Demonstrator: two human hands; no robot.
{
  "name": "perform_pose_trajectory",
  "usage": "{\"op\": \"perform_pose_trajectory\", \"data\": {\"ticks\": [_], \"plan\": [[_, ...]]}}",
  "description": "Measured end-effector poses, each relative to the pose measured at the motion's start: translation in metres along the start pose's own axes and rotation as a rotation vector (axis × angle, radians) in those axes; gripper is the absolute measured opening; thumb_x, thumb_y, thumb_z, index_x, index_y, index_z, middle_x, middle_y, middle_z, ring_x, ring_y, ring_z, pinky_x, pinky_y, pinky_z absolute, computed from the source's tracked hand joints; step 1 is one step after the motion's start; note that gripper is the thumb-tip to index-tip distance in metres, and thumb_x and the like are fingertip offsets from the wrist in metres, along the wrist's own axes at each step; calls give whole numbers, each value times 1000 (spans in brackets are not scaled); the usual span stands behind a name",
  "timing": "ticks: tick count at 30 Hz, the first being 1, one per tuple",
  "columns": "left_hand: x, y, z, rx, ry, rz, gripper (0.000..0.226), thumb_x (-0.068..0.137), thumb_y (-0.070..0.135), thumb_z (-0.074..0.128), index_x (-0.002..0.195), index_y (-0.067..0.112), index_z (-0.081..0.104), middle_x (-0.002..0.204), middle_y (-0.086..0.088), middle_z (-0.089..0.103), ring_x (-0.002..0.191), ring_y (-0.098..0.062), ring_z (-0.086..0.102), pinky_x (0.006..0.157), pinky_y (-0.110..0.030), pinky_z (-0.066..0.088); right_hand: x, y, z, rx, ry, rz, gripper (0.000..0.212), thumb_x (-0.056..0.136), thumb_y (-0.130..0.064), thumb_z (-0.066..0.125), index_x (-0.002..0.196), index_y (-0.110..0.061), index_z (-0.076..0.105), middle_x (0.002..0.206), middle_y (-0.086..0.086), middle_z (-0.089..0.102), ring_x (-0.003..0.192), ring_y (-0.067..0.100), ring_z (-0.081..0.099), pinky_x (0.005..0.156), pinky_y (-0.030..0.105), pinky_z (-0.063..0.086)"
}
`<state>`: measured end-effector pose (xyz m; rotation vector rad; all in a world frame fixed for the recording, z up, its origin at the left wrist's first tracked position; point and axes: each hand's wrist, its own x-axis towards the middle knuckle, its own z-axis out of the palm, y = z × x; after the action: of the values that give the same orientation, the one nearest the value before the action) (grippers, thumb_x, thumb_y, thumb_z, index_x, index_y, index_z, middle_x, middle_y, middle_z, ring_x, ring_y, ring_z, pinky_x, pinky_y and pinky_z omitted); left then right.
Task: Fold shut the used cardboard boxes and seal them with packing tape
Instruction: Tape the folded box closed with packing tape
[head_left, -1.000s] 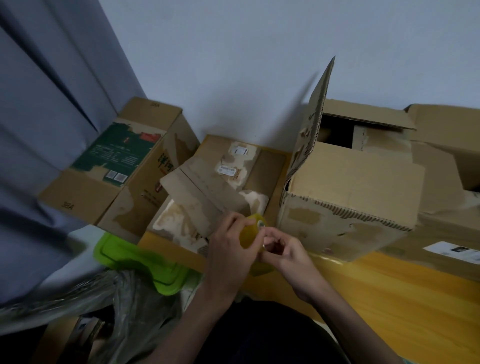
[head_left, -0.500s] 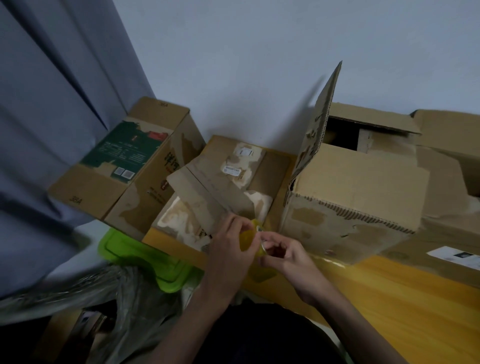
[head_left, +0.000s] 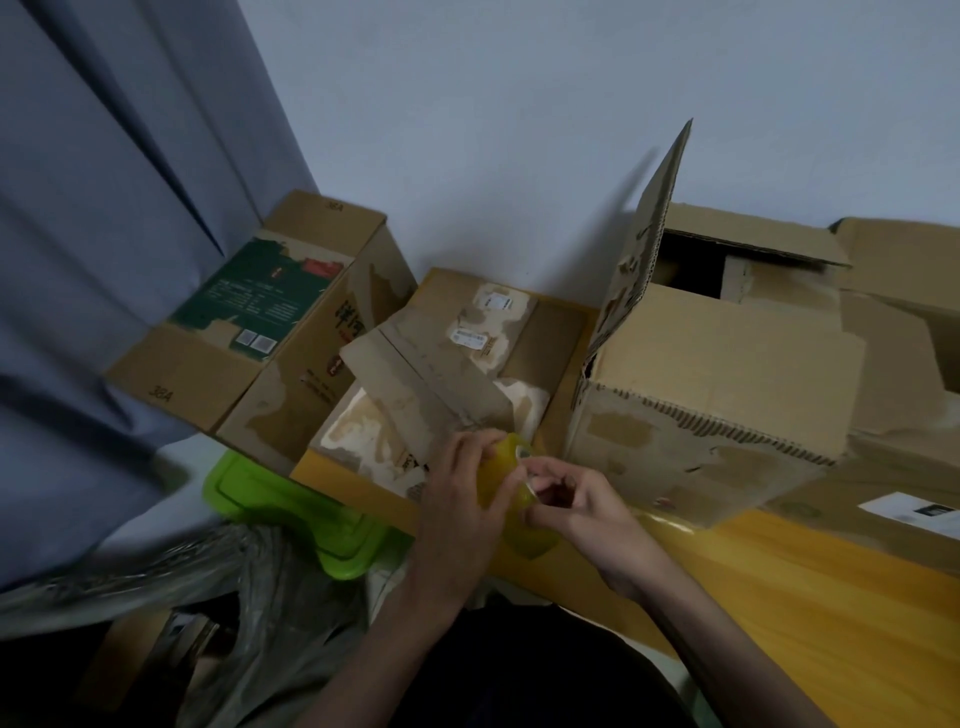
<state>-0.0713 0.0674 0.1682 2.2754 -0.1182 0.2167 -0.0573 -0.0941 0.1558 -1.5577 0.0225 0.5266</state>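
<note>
A yellowish roll of packing tape (head_left: 501, 470) is held over the near edge of the yellow table (head_left: 810, 587). My left hand (head_left: 462, 499) grips the roll from the left side. My right hand (head_left: 576, 504) pinches at the tape's edge on the roll's face, fingers curled. Just behind the hands lies a low worn box (head_left: 447, 374) with torn flaps folded loosely over it. To its right stands a bigger box (head_left: 717, 384) with one flap upright and its top partly open. A box with a green label (head_left: 260, 312) sits at the left.
More cardboard boxes (head_left: 904, 332) crowd the right end against the wall. A green plastic lid (head_left: 291, 509) sticks out below the table's left corner, above a crumpled plastic bag (head_left: 218, 597). A grey curtain (head_left: 104, 234) hangs on the left.
The view has shifted slightly, moving the boxes right and down in frame. Both hands stay on the tape roll, with the right fingers working at its edge.
</note>
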Motion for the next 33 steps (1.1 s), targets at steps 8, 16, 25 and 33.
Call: {"op": "perform_pose_trajectory", "data": {"ticks": [8,16,25,33], "plan": [[10,-5,-17,-95,-26,-39,10,85,20,78,95,21,79,88,15,70,84,0,64,75,-21,55,-9,-13,-11,-139,-83,44,45,83,2,73,115,-29,72,112,1,73,102,2,66,89,18,53],[13,-7,-21,-3,-77,69,3,89,20,73,91,18,75,88,12,67,84,-1,62,76,-25,53,-10,-16,-15,-216,-116,25,43,82,-5,75,119,-29,71,110,-8,74,107,0,64,91,14,48],[13,-5,-23,33,-216,-5,11,103,16,48,92,18,51,91,9,50,85,-3,48,69,-18,39,-12,-23,-16,-286,-139,-91,21,98,-14,62,115,-21,71,88,-14,70,84,4,63,77,19,45],[17,0,-34,-117,-352,-276,8,100,28,57,97,20,57,94,3,60,88,-11,56,69,-24,41,-9,-24,-18,-411,-116,-132,9,100,-25,58,102,-24,68,90,-9,66,86,5,61,75,25,45]]}}
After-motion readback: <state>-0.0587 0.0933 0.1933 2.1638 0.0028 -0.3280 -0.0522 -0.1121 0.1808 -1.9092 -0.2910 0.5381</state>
